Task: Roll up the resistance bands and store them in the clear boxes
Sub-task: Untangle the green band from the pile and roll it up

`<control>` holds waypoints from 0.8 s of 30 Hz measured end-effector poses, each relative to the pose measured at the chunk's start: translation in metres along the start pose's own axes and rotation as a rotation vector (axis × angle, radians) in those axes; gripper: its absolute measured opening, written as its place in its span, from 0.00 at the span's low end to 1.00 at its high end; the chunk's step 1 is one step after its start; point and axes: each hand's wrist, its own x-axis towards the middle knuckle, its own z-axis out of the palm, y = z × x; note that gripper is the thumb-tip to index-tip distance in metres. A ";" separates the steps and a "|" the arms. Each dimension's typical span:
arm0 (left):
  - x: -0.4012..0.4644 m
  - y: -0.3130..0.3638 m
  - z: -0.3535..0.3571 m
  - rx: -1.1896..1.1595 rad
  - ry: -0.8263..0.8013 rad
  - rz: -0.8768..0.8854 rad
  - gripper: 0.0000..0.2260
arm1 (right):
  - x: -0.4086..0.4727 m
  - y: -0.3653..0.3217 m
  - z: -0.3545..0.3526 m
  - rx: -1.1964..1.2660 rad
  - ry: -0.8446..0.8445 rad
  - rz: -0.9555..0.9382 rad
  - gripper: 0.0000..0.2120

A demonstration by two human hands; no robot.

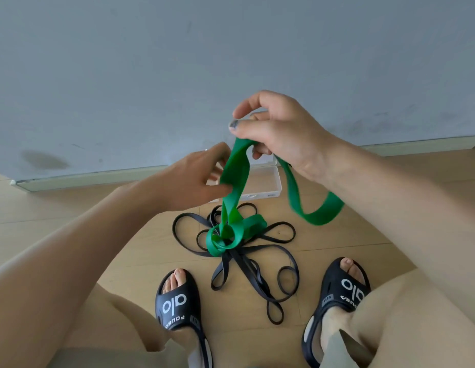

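Wooden floor (71, 213), pale planks, meeting a grey wall (151, 62) at the far side; person seated or crouched, feet in black slides (175, 301) at the near edge.

Item: green band (235, 176), wide and flat. Upper part is lifted off the floor, hanging from the right hand (279, 134); one loop sags to the right, and the lower end lies twisted on the floor.

Item: black bands (257, 261), several thin loops, tangled in a heap on the floor between the feet. The green band's lower coil sits on top of them and appears threaded among them.

Item: clear box (265, 181), open and lying on the floor beyond the heap, near the wall, partly hidden by the hands. Its contents cannot be told.

Right hand: lower fingers closed on the green band, thumb and forefinger apart above it.
Left hand (202, 179): thumb pressed to the band's hanging length; other fingers spread behind it, grip unclear.

Risks, as judged: lifting further may drag the black bands up with the green one and tighten the knot. Twists left in the strap would spoil a flat roll. Stretched rubber may snap back if the hold slips.
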 end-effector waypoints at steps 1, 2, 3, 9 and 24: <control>0.000 -0.001 0.002 0.021 0.013 -0.004 0.15 | -0.001 -0.001 -0.002 0.029 -0.002 0.006 0.07; -0.001 -0.001 0.005 0.034 0.041 0.008 0.13 | -0.002 -0.003 -0.004 0.047 -0.008 0.007 0.06; -0.001 0.001 0.006 0.049 0.073 0.027 0.13 | -0.003 -0.005 -0.005 0.066 -0.014 0.004 0.06; 0.002 0.005 0.012 0.109 0.214 0.101 0.13 | -0.006 -0.009 -0.004 0.210 0.019 0.013 0.02; 0.005 0.005 0.014 0.164 0.244 0.037 0.07 | -0.010 -0.013 0.003 0.389 -0.008 0.093 0.02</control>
